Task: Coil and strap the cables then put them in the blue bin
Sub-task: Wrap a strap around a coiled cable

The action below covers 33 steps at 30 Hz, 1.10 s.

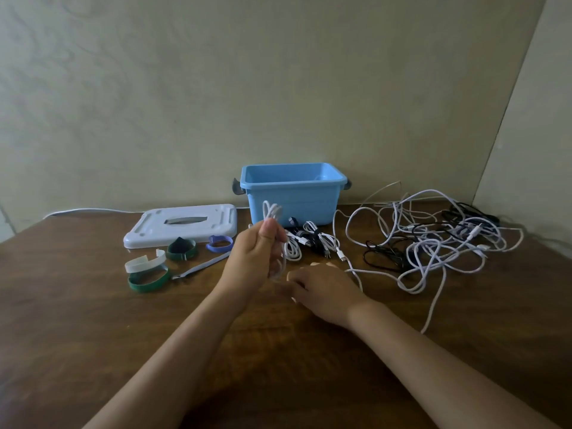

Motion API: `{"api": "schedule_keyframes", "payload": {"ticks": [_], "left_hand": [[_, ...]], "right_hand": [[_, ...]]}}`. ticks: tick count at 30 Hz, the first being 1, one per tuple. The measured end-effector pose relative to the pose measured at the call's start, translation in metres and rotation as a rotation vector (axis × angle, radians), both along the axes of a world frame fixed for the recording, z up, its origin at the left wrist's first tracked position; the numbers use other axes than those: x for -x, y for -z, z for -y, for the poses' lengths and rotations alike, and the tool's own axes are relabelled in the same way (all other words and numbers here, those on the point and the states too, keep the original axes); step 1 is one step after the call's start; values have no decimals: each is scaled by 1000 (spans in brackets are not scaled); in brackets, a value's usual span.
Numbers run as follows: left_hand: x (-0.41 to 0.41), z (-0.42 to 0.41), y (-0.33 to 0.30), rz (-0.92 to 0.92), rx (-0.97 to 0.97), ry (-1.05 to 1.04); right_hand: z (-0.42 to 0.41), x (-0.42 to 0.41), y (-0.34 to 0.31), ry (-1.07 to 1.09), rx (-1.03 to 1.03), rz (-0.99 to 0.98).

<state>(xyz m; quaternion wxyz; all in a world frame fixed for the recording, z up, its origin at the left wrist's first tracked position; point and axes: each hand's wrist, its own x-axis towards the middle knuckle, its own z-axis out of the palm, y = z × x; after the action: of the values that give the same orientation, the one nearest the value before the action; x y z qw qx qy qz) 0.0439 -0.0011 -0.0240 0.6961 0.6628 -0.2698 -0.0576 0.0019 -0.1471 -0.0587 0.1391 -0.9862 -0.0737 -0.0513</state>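
My left hand [258, 258] is raised above the wooden table and grips a coil of white cable [272, 212], whose loops stick out above and below the fist. My right hand [322, 287] lies low beside it with curled fingers on the same cable's loose end, which trails right toward a tangle of white and black cables [433, 243]. The open blue bin [292, 193] stands behind my hands at the wall. Several strapped cable bundles [312, 239] lie in front of the bin. Loose straps lie at the left: green [148, 281], translucent white [144, 262], dark green [182, 249], purple [219, 243].
The bin's white lid [182, 226] lies flat left of the bin. A grey strap [201, 267] stretches between the straps and my left hand. A white cord [86, 211] runs along the wall behind the lid. The table's right edge is near the tangle.
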Motion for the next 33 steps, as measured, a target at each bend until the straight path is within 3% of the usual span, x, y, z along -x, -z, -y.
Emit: {"api": "schedule_keyframes", "payload": {"ticks": [5,9,11,15,20,25,28,33], "left_hand": [[3,-12,-10,-16,-101,165],[3,-16,-15,9,-204,244],[4,-13,-14,121,-375,233],[-1,-5,-3,478,-676,0],[2,3,9,519,-746,81],[2,5,8,453,-747,122],[0,3,5,441,-758,81],[-18,-8,5,395,-644,-200]], "right_hand": [[23,2,-3,19,67,37],[41,4,-12,143,-57,60],[45,6,-21,209,-127,83],[49,12,-31,328,-335,196],[44,10,-29,341,-544,332],[40,9,-28,314,-590,372],[41,9,-31,313,-554,339],[44,17,-39,294,-313,217]]}}
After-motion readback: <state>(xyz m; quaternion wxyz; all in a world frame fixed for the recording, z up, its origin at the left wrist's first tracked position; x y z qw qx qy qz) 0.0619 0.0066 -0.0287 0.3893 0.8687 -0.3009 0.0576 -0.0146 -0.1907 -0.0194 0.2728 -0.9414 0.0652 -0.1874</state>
